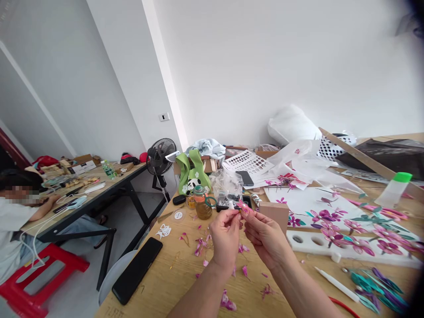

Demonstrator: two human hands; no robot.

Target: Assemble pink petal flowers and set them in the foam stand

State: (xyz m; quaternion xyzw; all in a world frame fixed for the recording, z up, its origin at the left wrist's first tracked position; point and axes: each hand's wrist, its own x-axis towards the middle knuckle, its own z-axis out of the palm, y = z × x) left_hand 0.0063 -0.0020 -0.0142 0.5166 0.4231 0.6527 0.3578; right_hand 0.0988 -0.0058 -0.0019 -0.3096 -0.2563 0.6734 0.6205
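Above the middle of the wooden table, both hands meet at a small pink flower. My right hand pinches the flower between thumb and fingertips. Close against it, my left hand is closed, its fingertips at the flower's underside; what exactly they grip is too small to make out. Loose pink petals lie scattered on the table below. Finished-looking pink flowers stand at the right along a white foam strip.
A black phone lies at the front left edge. Behind the hands stand a jar of amber liquid and a wooden block. A white pen lies at right. Another person sits left, near a red stool.
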